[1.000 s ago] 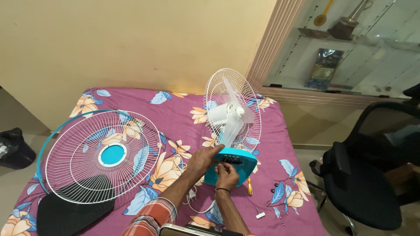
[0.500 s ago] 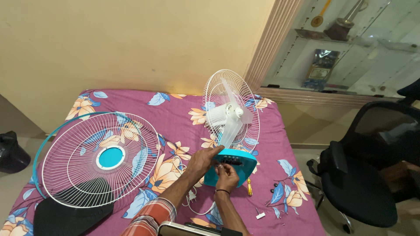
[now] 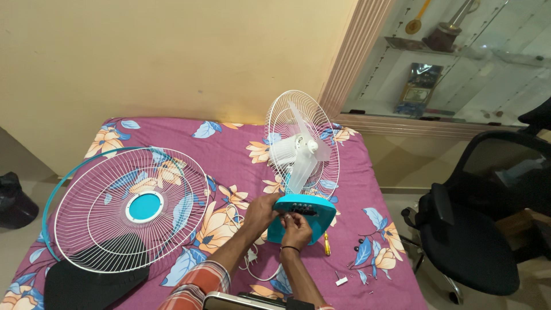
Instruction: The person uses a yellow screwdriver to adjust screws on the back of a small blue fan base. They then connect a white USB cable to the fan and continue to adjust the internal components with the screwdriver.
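A table fan stands on the bed with a white rear grille (image 3: 287, 115), translucent blades (image 3: 304, 155) and a turquoise base (image 3: 313, 209) carrying dark buttons. My left hand (image 3: 261, 209) rests against the base's left side. My right hand (image 3: 297, 228) touches the base's front, just below the buttons, fingers curled. Whether either hand pinches a small part is hidden. The detached front grille (image 3: 129, 206), white wire with a turquoise centre and rim, lies flat to the left.
The bed wears a purple floral sheet (image 3: 229, 143). A yellow-handled screwdriver (image 3: 327, 245), small dark screws (image 3: 361, 244) and a white plug (image 3: 341, 281) lie near the base. A black piece (image 3: 86, 284) sits front left. A black office chair (image 3: 482, 229) stands right of the bed.
Both hands stay at the fan base with only slight finger movement. The view has shifted a little.
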